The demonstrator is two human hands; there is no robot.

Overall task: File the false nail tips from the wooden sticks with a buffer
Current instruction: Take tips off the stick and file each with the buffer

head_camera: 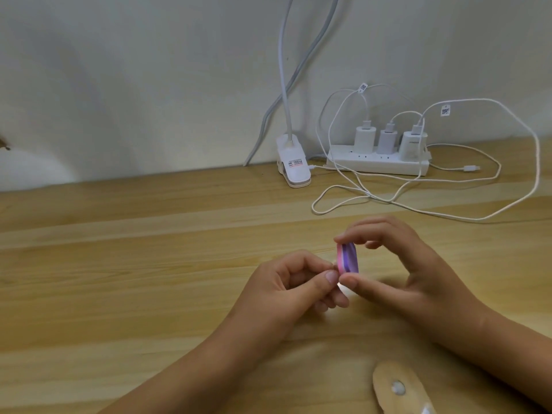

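My right hand [409, 273] pinches a small pink and purple buffer block [347, 259] between forefinger on top and thumb below, holding it upright above the wooden table [134, 279]. My left hand [294, 282] is curled just left of it, thumb and fingers pinching something tiny against the buffer's pink side; that item is almost hidden by the fingers. A flat wooden stick [397, 386] lies at the bottom edge, with a pale false nail tip [398, 387] stuck on it and another clear tip [427, 410] nearer the frame's edge.
At the back by the wall stand a white clip lamp [294, 165] and a white power strip [378, 164] with three chargers. Loose white cables [418, 201] loop across the table behind my hands.
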